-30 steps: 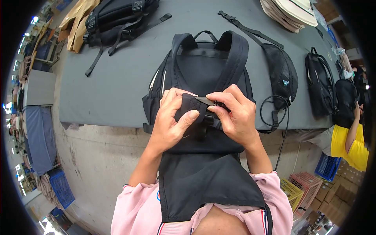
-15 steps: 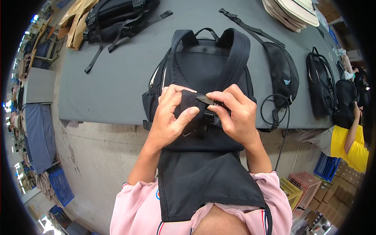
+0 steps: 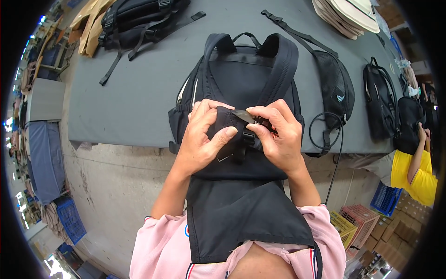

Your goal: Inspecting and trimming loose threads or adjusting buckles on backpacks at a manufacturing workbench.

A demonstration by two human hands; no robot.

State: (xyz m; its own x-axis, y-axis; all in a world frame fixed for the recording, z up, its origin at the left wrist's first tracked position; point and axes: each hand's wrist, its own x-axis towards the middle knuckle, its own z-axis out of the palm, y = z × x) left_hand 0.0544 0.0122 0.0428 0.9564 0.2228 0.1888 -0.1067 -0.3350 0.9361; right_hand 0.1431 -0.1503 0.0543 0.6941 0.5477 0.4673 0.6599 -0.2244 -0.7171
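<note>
A black backpack [image 3: 239, 76] lies on the grey table in front of me, its shoulder straps facing up. My left hand [image 3: 197, 142] grips the padded lower end of a black shoulder strap [image 3: 224, 122], its thumb lying along the near side. In my right hand [image 3: 284, 137], thread snips [image 3: 242, 115] are pinched between thumb and fingers. Their metal blades point left and meet the strap's stitched edge; whether they cut a thread is too small to tell. A black buckle [image 3: 248, 136] hangs just below the blades.
The grey table [image 3: 125, 107] also holds another black bag [image 3: 134, 25] at the far left, a black mesh-pocketed sling bag [image 3: 331, 81] on the right and stacked beige pieces [image 3: 346, 16]. A co-worker in a yellow top [image 3: 409, 174] handles black bags at the right. Plastic crates [image 3: 360, 218] stand below.
The snips' blades have shifted slightly upward at the strap edge, and the right hand has turned a little. My left hand keeps its hold on the strap.
</note>
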